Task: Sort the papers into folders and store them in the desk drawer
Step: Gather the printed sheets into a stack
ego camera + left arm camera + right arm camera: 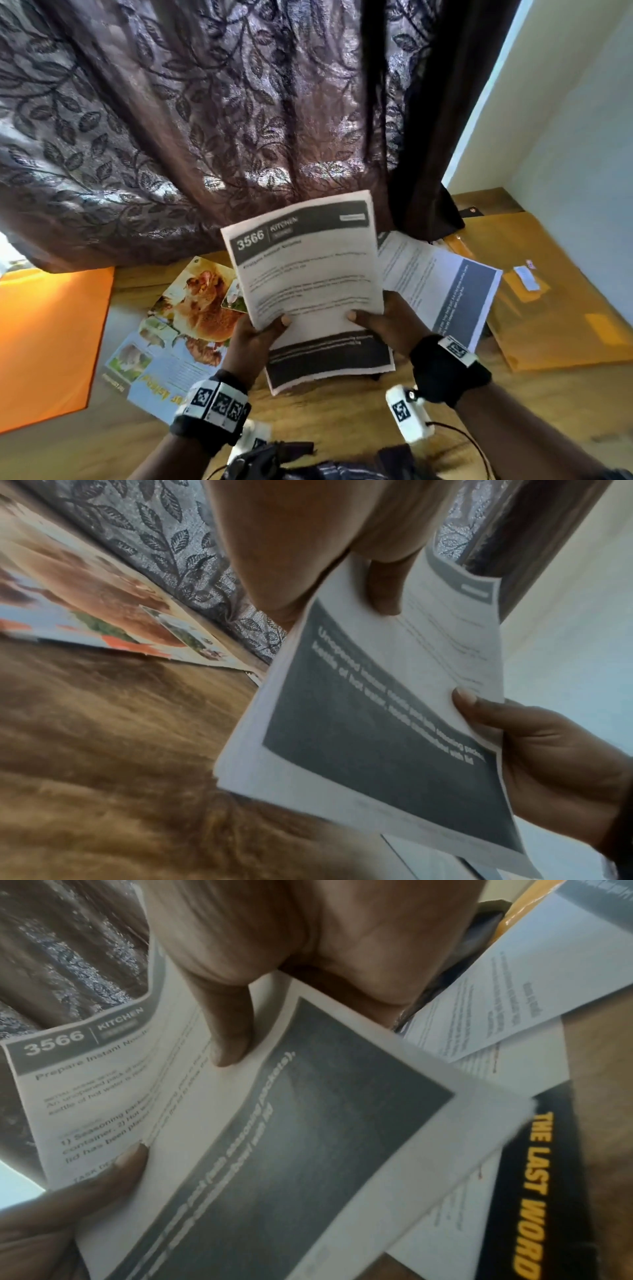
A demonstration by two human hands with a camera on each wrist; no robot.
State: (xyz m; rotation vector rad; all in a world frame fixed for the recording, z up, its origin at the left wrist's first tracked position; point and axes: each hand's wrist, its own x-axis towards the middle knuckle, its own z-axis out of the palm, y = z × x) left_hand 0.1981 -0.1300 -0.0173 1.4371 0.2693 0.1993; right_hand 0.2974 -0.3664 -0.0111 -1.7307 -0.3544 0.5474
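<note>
I hold a thin stack of printed sheets (308, 270) above the wooden desk (342, 404); the top sheet is headed "3566 KITCHEN". My left hand (270, 329) pinches the lower left edge, thumb on top. My right hand (366, 318) pinches the lower right edge the same way. A lower sheet with a dark grey band (329, 358) sticks out below the top one. The left wrist view has my left thumb (383, 588) on the stack (377, 710). The right wrist view has my right thumb (229, 1031) pressing on the sheets (274, 1123). An orange folder (48, 342) lies at the left.
A colour food leaflet (181, 325) lies on the desk left of my hands. A loose printed sheet (445, 284) and a yellow-brown envelope (548, 301) lie at the right. A black cover reading "THE LAST WORD" (534, 1191) lies under papers. A leaf-patterned curtain (205, 120) hangs over the desk's far edge.
</note>
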